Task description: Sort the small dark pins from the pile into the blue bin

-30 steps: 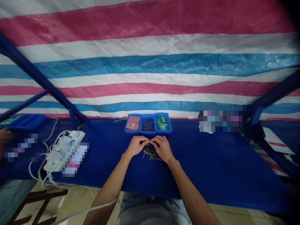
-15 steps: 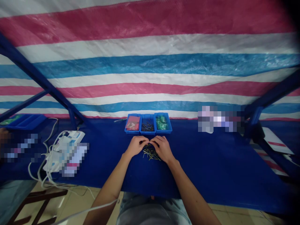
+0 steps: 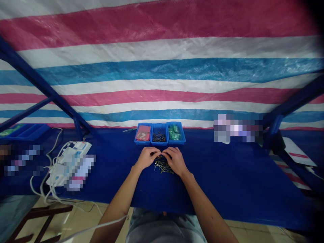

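Note:
A small heap of thin metal pins (image 3: 163,166) lies on the blue table cloth (image 3: 222,175) in front of me. My left hand (image 3: 146,157) and my right hand (image 3: 175,160) rest at the heap's far edge, fingertips curled and pinched together, almost touching each other. What the fingertips pinch is too small to make out. Just behind the hands stand three small blue bins: the left bin (image 3: 143,133) holds red pieces, the middle bin (image 3: 159,135) dark pins, the right bin (image 3: 175,133) green pieces.
A white device with cables (image 3: 72,158) lies at the left of the table. Another blue tray (image 3: 27,131) stands at the far left. Blue frame bars (image 3: 45,86) slant on both sides. A striped tarp (image 3: 162,67) hangs behind.

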The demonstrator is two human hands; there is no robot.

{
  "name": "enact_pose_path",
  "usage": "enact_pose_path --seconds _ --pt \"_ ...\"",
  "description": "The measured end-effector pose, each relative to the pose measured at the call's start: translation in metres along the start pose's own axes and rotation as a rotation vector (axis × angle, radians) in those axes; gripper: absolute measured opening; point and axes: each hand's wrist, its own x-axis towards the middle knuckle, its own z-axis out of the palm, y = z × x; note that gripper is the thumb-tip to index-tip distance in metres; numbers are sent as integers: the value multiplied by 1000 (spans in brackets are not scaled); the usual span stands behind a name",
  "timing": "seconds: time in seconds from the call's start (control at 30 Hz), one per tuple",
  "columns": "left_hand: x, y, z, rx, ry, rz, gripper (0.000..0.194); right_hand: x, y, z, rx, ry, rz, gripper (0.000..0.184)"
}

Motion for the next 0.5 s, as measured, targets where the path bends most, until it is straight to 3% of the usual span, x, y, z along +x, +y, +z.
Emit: enact_pose_path --seconds 0.5 --pt "-1 -1 0 11 5 -12 28 1 -1 -1 -4 -4 5 18"
